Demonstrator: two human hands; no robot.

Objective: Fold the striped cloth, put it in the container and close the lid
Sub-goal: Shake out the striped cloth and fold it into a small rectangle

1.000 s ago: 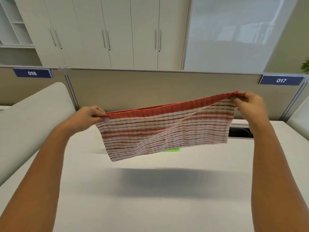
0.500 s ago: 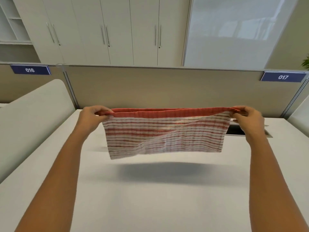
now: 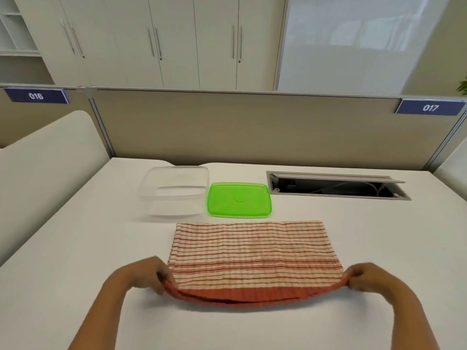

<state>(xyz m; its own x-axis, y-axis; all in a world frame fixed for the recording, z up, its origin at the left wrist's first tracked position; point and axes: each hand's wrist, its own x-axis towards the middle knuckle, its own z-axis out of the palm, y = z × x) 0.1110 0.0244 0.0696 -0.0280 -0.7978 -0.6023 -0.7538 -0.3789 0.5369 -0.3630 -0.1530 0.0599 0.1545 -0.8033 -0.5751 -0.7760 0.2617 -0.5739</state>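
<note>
The red-and-white striped cloth (image 3: pixel 252 256) lies folded on the white desk (image 3: pixel 75 248), its far edge flat and its near red border slightly lifted. My left hand (image 3: pixel 149 275) pinches the near left corner. My right hand (image 3: pixel 366 279) pinches the near right corner. Behind the cloth stands a clear plastic container (image 3: pixel 174 190), open and empty. Its green lid (image 3: pixel 238 199) lies flat on the desk just to the right of it.
An open cable hatch (image 3: pixel 336 188) is sunk into the desk at the back right. A beige partition (image 3: pixel 252 127) runs along the far edge, with a rounded white divider (image 3: pixel 43 168) on the left.
Both hands have come down and toward me, laying the cloth on the desk from where it hung in the air. The container and lid, hidden before, are now in view.
</note>
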